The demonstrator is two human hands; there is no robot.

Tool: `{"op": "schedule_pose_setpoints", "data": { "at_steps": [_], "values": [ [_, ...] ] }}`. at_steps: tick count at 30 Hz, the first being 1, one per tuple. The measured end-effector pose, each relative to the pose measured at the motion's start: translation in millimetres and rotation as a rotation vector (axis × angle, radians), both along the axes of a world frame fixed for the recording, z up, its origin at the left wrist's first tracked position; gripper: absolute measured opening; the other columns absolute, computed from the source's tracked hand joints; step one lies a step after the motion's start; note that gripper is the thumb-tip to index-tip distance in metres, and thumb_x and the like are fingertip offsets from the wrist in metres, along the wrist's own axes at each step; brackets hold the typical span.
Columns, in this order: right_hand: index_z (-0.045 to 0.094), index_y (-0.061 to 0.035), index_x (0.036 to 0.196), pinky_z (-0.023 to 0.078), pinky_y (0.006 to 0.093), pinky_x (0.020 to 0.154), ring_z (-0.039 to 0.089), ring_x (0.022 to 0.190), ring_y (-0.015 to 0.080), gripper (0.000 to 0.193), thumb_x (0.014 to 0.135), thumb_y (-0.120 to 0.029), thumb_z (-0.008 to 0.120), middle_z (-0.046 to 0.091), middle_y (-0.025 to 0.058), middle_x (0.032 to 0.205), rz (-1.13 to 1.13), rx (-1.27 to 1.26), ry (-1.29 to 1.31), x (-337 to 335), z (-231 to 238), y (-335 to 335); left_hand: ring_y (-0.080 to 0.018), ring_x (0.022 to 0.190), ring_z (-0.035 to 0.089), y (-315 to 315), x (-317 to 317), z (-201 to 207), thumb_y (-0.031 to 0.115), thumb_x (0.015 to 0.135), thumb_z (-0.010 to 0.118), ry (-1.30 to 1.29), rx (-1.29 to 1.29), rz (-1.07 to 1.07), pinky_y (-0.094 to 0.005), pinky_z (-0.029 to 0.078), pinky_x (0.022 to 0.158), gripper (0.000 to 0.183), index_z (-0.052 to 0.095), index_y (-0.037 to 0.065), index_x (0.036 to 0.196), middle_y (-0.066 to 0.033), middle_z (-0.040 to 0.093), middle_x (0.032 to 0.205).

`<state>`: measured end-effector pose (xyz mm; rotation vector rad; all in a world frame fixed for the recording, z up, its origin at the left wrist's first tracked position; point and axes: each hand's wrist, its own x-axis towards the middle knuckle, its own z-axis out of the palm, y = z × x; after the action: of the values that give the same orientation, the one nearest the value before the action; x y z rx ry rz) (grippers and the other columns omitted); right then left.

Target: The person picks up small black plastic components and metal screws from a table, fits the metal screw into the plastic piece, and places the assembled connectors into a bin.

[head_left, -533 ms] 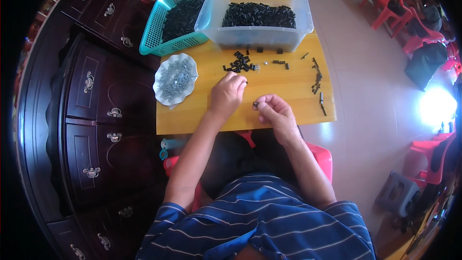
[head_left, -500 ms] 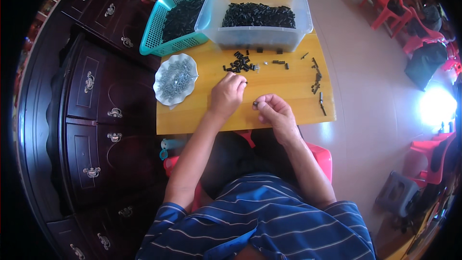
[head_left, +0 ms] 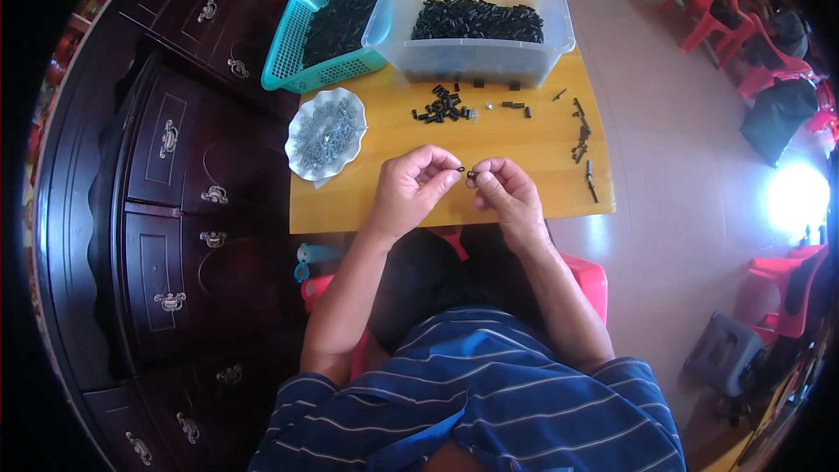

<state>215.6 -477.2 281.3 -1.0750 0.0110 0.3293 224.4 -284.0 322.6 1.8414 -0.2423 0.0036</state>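
Close together over the near part of the yellow table, my two hands meet fingertip to fingertip. My left hand is closed in a pinch on a tiny dark piece. Between thumb and forefinger, my right hand pinches a small black cylindrical piece. The ends of the two pieces face each other; whether they touch I cannot tell. Beyond my hands lies a loose pile of short black cylinders. To its left stands a white scalloped dish with many thin silvery metal parts.
A teal perforated basket and a clear plastic bin of black pieces stand at the back. Dark pieces line the table's right side. A dark wooden cabinet flanks the left; red chairs stand at right.
My left hand has come right, away from the black pile, with its small piece to the right hand's fingertips. My right hand keeps its pinch. The view has shifted slightly.
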Motion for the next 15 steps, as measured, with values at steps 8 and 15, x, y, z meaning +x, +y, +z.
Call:
{"op": "schedule_pose_setpoints", "data": {
  "at_steps": [8,15],
  "values": [
    [0.064,-0.0034,0.11,0.048,0.0224,0.075,0.059,0.078,0.0068,0.016,0.104,-0.018,0.065,0.069,0.0028,0.097,0.004,-0.041,-0.018,0,-1,1,-0.0123,0.087,0.073,-7,-1,4,-0.006,0.089,0.072,-0.134,0.061,-0.01,-0.0264,0.058,0.079,0.02,0.067,-0.001,0.108,-0.0053,0.074,0.09],
    [0.066,-0.0024,0.104,0.05,0.0216,0.073,0.06,0.077,0.0057,0.013,0.104,-0.015,0.065,0.07,0.0016,0.09,0.008,-0.068,-0.03,0,-5,1,-0.02,0.088,0.076,-7,0,17,-0.007,0.087,0.074,-0.253,0.274,-0.075,-0.03,0.06,0.078,0.024,0.067,0.002,0.108,-0.011,0.075,0.093]
  ]
}}
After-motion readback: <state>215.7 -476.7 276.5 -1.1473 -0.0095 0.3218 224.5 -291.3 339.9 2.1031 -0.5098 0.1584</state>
